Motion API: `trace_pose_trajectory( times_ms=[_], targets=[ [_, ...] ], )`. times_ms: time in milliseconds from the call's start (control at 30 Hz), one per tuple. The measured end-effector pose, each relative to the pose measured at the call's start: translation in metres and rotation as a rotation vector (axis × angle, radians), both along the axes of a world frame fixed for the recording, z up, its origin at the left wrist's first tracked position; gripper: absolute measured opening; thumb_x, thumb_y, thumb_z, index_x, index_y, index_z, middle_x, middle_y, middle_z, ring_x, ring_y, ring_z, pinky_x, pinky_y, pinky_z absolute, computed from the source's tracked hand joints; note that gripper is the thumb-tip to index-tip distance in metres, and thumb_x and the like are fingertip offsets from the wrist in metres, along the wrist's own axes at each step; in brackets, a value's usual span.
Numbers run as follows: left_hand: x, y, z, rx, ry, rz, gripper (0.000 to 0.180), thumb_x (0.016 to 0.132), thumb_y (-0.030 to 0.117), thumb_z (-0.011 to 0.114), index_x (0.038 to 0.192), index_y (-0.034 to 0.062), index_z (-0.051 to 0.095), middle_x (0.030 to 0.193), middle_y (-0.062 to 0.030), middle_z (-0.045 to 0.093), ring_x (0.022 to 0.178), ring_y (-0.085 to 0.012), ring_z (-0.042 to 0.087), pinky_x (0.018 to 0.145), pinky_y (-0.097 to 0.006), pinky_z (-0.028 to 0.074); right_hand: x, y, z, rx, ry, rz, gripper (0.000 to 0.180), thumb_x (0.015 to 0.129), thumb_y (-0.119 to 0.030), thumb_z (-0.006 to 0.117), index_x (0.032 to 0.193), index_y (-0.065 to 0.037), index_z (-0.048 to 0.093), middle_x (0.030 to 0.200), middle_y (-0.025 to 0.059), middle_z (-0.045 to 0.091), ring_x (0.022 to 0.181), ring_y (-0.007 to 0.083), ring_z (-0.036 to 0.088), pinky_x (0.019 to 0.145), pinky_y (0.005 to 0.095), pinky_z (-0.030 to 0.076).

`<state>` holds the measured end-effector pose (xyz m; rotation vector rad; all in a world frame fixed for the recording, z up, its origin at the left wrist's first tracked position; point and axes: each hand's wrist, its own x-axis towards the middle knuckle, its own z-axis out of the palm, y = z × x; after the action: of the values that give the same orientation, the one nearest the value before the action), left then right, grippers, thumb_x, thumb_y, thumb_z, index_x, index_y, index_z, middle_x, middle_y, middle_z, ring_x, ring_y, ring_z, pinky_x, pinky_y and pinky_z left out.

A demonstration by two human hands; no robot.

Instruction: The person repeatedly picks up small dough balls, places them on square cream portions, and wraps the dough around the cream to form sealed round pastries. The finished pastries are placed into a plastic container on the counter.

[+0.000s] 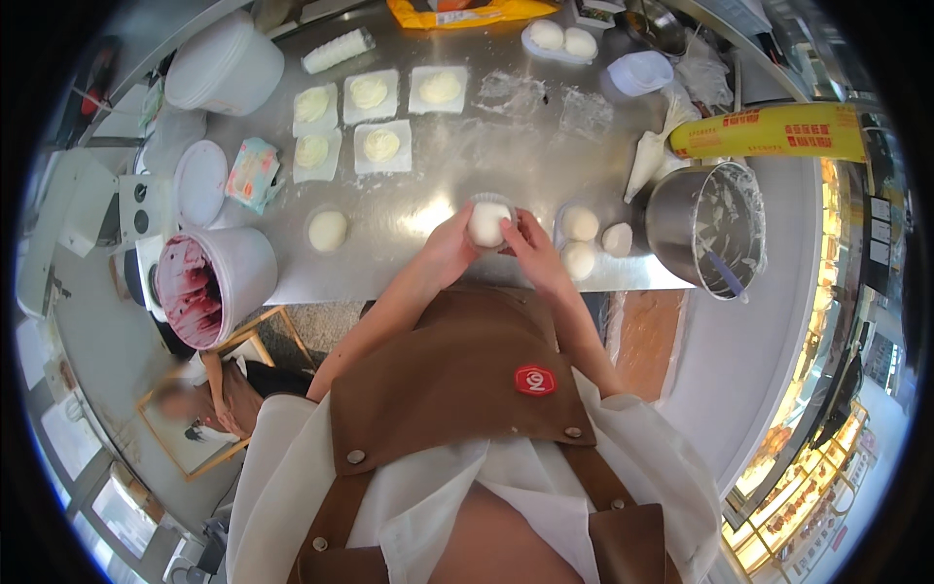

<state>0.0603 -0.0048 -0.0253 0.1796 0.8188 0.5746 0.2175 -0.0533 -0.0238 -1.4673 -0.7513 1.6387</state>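
Near the table's front edge, my left hand (449, 247) and my right hand (534, 249) hold a smooth white dough ball (487, 226) between them. A ridged, pale cup shows around the ball's far side. My left fingers curl along its left side, while my right thumb and fingers press its right side. To the left, another pale dough ball (328, 231) lies alone on the steel table (389, 204). Right of my right hand, two round balls (580, 224) sit in a clear tray, with a smaller whitish piece (617, 238) beside it.
Several paper squares with cream mounds (380, 145) lie at the back left. A tub with red filling (248, 273) stands left; a cream-smeared steel bowl (671, 219), piping bag (645, 165) and yellow film roll (769, 131) are right. Another person (229, 394) sits at lower left.
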Motion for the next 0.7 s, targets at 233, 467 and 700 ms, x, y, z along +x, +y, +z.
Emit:
trace_pose_trajectory(
  times_ms=[233, 467, 700],
  targets=[
    [0.000, 0.000, -0.016, 0.010, 0.021, 0.001, 0.047, 0.106, 0.039, 0.027, 0.136, 0.0072, 0.045, 0.131, -0.0080, 0.057, 0.117, -0.0225, 0.058, 0.097, -0.039, 0.048, 0.028, 0.012, -0.006, 0.007, -0.087, 0.028, 0.043, 0.100, -0.034, 0.053, 0.126, 0.000, 0.052, 0.111, 0.0091, 0.061, 0.102, 0.0174, 0.059, 0.087, 0.0326, 0.050],
    [-0.004, 0.001, -0.012, -0.085, 0.082, 0.051, 0.045, 0.107, 0.035, 0.031, 0.137, 0.0047, 0.044, 0.132, -0.0086, 0.055, 0.118, -0.0195, 0.056, 0.097, -0.037, 0.047, 0.136, 0.133, -0.032, 0.431, -0.818, -0.253, 0.021, 0.088, -0.020, 0.064, 0.098, -0.001, 0.064, 0.087, 0.0125, 0.068, 0.081, 0.0222, 0.064, 0.075, 0.0342, 0.050],
    [-0.014, -0.003, -0.027, -0.048, 0.044, 0.142, 0.045, 0.106, 0.033, 0.034, 0.134, -0.0003, 0.045, 0.129, -0.0091, 0.058, 0.117, -0.0214, 0.057, 0.096, -0.037, 0.049, 0.230, 0.275, -0.045, 0.326, -1.565, -0.328, 0.040, 0.076, -0.032, 0.077, 0.099, -0.003, 0.065, 0.100, 0.0159, 0.065, 0.097, 0.0345, 0.062, 0.083, 0.0431, 0.050]
  ],
)
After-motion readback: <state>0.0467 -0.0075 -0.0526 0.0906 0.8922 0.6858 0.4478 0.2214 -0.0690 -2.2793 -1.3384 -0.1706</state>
